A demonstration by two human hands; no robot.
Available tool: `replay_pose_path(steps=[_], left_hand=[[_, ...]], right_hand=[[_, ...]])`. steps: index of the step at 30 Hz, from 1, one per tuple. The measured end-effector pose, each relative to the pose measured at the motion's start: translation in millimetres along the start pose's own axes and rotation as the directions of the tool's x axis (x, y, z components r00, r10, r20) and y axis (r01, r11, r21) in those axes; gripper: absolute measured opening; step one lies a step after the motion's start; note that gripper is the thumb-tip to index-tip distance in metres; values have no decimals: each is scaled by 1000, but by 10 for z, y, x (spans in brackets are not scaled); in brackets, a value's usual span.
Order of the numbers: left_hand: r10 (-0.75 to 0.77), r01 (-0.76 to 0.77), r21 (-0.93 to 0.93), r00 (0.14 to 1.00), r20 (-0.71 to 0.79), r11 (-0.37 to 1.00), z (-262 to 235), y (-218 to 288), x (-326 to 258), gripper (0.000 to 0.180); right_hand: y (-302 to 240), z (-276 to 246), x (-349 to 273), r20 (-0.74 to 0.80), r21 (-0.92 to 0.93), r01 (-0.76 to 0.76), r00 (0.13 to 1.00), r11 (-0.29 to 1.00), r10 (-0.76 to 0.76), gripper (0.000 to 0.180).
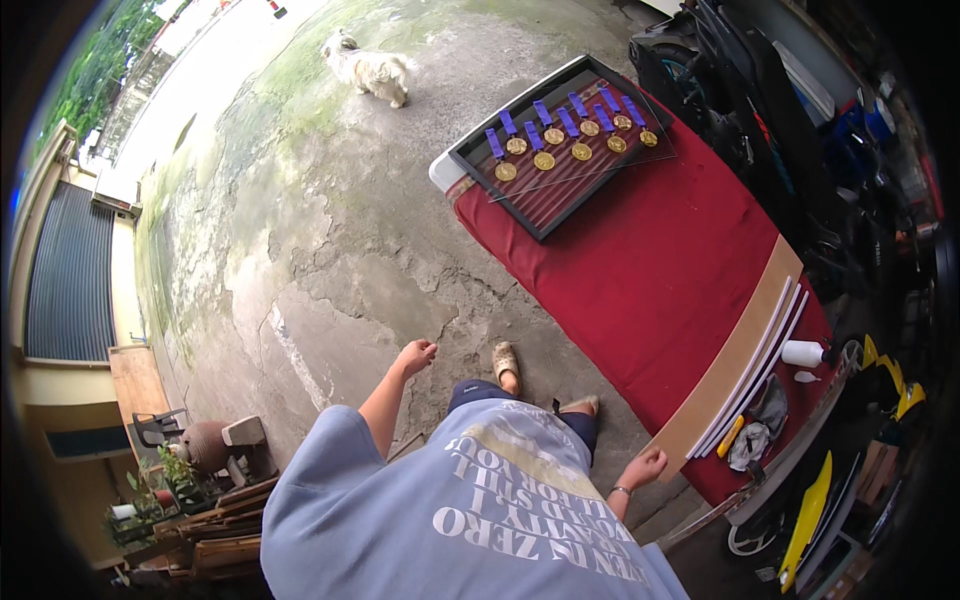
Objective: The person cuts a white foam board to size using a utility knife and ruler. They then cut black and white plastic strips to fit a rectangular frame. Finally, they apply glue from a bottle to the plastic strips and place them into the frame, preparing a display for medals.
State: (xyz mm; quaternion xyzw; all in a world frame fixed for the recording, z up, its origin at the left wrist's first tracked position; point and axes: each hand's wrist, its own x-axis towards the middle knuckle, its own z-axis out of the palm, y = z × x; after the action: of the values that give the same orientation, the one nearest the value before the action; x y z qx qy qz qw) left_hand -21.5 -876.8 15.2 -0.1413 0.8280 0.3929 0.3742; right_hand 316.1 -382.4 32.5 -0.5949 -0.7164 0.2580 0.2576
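Away from the table, my left hand hangs over the concrete with its fingers curled in, and nothing shows in it. My right hand pinches the near end of a long tan board strip, which lies along the table's right side. Beside the strip run several thin white strips. A yellow-handled cutter, a crumpled clear plastic bag and a white bottle lie past them. At the table's far end sits a black-framed display case with several gold medals on purple ribbons, under a clear sheet.
A red cloth covers the table. Motorbikes and yellow body panels crowd its right side. A light-coloured dog stands on the cracked concrete floor. Stacked planks and a clay pot are at lower left.
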Motion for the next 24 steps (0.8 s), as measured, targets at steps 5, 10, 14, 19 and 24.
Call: replay_pose_path(steps=[5,10,14,19,24], left_hand=[[77,-81,-153,997,-31,985,-409,470,606,38],[164,-166,-170,986,-28,971,-328,973,808,37],[239,-256,-159,963,-122,954,-470,1310,725,33],[301,-336,-71,904,-304,939,-968,1689,744,32],[475,-487,65,799,-369,871,-1365,2670,1037,32]], right_hand=[[-961,606,-19,241,250,85,959,965,-147,22],[-1966,1044,312,462,377,-90,881,922,-103,25],[-2668,1645,503,591,450,-195,797,871,-127,22],[-3616,2343,408,741,500,-357,647,789,-178,20],[-4137,2953,371,800,484,-462,577,743,-162,24]])
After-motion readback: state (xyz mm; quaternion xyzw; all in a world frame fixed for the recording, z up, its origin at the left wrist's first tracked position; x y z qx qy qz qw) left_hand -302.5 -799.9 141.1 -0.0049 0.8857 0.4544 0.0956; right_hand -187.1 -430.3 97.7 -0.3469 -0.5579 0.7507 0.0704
